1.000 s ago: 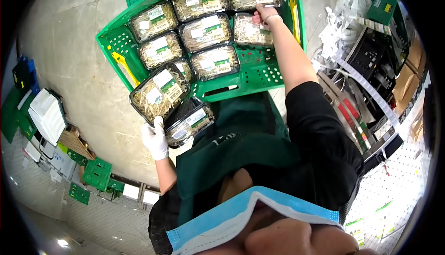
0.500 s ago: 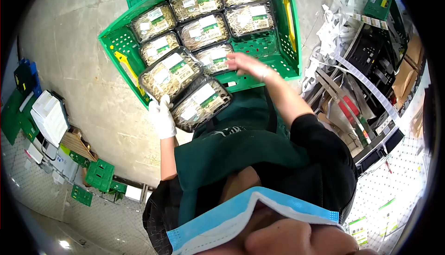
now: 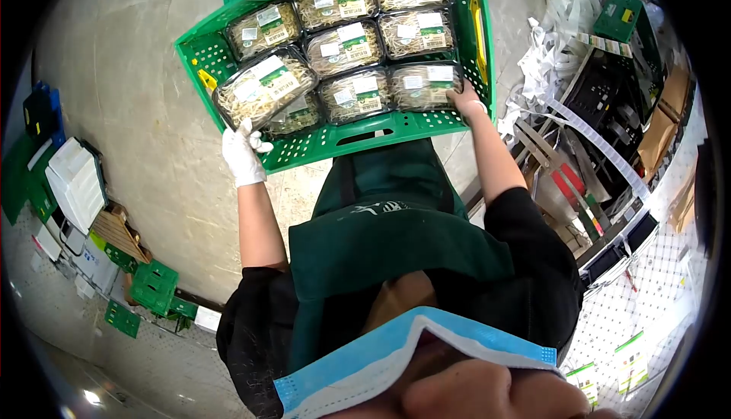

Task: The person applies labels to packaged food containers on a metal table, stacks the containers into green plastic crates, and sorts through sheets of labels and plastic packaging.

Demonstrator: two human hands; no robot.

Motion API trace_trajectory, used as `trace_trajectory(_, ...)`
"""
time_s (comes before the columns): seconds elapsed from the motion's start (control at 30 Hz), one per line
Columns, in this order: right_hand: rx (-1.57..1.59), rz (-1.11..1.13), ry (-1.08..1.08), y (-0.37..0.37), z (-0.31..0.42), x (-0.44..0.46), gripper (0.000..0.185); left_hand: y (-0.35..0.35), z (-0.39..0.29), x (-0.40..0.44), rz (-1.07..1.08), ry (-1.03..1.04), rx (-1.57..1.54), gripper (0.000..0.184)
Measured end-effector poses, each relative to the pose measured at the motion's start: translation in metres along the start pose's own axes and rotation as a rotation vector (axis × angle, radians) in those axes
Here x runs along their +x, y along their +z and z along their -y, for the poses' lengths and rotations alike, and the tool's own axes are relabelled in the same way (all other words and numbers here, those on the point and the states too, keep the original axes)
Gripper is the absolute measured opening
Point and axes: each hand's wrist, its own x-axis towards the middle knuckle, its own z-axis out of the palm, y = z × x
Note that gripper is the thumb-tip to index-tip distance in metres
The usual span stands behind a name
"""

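So, green crate [image 3: 320,149]: one, stiff-looking, best carried by its ends.
Packs [image 3: 344,47]: nine visible, probably light, slick film, squashable insides; I'd grab the firmer rims.
Tilted pack [image 3: 265,88]: one, over the crate's left end.
Near-right pack [image 3: 426,88]: one, inside the crate.
Gloved left hand [image 3: 244,156]: one, pinching the tilted pack's edge.
Bare right hand [image 3: 467,102]: one, gripping the near-right pack's corner.

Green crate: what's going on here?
A person is handling packs of pale, stringy contents in the green crate. The gloved left hand holds one tilted pack by its near edge, partly over another pack. The bare right hand is at the near right pack, which lies beside others set in rows.
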Motion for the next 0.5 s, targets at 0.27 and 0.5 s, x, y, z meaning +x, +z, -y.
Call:
trace_trajectory(0.27,-0.245,-0.308,-0.327,0.023,0.041,-0.021,0.054,-0.037,0.008,0.078,0.361,-0.005,-0.339,0.009)
trace_trajectory(0.5,0.003,-0.5,-0.235,0.017,-0.036,-0.163,0.049,0.02,0.044,0.153,-0.162,-0.215,-0.097,0.025)
